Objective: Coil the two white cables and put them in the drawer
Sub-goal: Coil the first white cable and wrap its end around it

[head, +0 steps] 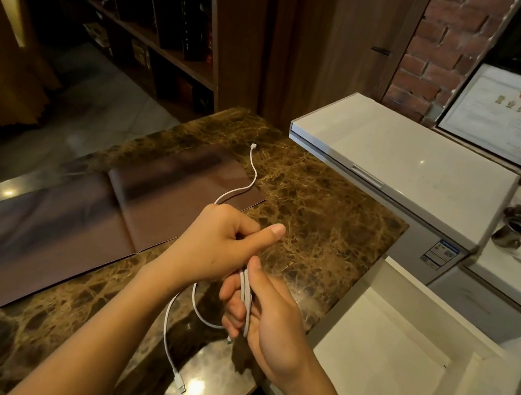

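Marble-brown bench [321, 201] carries a thin white cable [249, 174]; the right hand [268, 324] grips its gathered loops, the left hand [226, 243] is clenched around the strand, open white drawer [394, 377] alongside

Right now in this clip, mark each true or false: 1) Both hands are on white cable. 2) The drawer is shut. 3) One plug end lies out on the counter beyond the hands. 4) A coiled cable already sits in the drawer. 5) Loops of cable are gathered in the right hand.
1) True: the left hand and the right hand both grip white cable.
2) False: the drawer stands open beside the counter.
3) True: a plug end lies on the counter past the hands.
4) False: the part of the drawer in view holds no cable.
5) True: several loops run through the right hand.
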Motion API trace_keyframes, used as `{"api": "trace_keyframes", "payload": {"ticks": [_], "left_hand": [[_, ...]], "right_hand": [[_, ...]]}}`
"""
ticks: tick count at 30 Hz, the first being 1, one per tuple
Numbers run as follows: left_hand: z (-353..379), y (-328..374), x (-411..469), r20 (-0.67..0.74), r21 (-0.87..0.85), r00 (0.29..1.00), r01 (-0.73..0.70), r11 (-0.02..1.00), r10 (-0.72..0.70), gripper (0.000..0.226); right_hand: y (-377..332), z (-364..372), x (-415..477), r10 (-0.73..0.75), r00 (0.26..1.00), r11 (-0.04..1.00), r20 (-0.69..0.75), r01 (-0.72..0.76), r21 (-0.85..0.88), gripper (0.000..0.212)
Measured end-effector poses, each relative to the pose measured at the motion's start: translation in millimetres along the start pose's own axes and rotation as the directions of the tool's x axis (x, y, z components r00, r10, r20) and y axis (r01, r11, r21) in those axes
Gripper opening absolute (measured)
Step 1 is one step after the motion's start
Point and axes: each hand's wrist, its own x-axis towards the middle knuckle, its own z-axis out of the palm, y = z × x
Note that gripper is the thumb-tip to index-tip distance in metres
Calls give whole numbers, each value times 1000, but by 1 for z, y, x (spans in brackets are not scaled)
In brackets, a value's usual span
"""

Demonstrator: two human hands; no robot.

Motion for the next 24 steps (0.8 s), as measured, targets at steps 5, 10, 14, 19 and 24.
{"api": "trace_keyframes", "payload": {"ticks": [5,10,14,19,24], "left_hand": [[16,-8,-4,38,-328,997,77,941,-69,58],[39,-3,-26,-12,-601,981,149,786,-195,48],[53,15,-46,-30,-732,950,191,653,-312,55],[61,14,-58,-111,-687,940,162,709,-323,57],[66,4,-69,-182,-484,965,81,871,-190,44]], "right_hand": [[-16,-1,-9,41,994,987,100,-56,148,47],[-21,-7,-7,-19,982,927,190,-54,372,54],[-25,-17,-4,-54,976,869,210,-58,491,55],[-25,-22,-4,-68,988,892,136,-1,452,56],[-24,-28,-2,-59,993,894,105,6,449,58]]}}
